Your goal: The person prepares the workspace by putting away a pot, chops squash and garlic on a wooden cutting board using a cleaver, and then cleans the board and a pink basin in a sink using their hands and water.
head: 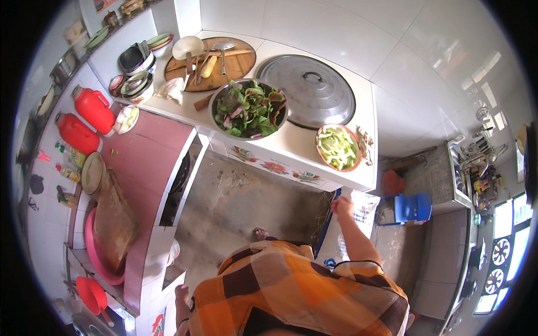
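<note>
My right hand (343,205) reaches forward above a white printed sack (362,210), just beyond the front edge of the white tiled stove (294,138). Its fingers look curled, and I see nothing in them. At the lower left, partly cut off by my checked garment, my left hand (182,292) hangs low beside the tiled cabinet (151,252). A metal basin (214,122) of green and purple leaves (248,109) stands on the stove's front edge. To its right, a red-rimmed bowl (358,161) holds cut pale-green vegetable pieces (336,147).
A large metal lid (290,80) covers the wok place. Behind the basin lies a round wooden lid (243,63) with ladles on it. Red thermos flasks (93,107) stand on the pink counter (147,143). A blue plastic chair (412,208) is at right.
</note>
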Demonstrator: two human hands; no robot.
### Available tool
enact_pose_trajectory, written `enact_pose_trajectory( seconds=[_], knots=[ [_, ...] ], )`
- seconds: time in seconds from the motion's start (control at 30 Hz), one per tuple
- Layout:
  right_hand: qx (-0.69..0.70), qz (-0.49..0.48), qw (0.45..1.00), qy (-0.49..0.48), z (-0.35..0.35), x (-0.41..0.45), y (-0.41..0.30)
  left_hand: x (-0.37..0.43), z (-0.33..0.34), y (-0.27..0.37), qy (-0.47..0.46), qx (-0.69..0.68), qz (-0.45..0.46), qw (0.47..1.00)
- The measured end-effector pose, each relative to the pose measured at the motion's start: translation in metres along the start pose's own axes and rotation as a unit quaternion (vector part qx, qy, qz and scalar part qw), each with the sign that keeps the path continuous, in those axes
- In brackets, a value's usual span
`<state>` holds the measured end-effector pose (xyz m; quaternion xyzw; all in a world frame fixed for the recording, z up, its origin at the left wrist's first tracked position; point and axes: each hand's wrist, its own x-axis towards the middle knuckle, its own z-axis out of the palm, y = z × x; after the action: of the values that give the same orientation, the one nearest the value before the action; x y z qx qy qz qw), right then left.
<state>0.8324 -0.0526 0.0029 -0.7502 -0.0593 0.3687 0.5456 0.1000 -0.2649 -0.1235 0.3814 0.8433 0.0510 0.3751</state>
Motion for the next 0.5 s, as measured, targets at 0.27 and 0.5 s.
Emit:
enact_pose_trajectory(
  seconds=[0.27,0.5],
  knots=[
    [-0.249,-0.344,0.902,0.072,-0.069,0.194,-0.102,-0.005,-0.001,0.069,-0.033,0.092,-0.051,0.994],
    [-0.621,-0.327,0.712,0.03,-0.051,0.221,-0.148,0.001,-0.025,0.229,0.067,0.115,0.125,0.983]
  ],
)
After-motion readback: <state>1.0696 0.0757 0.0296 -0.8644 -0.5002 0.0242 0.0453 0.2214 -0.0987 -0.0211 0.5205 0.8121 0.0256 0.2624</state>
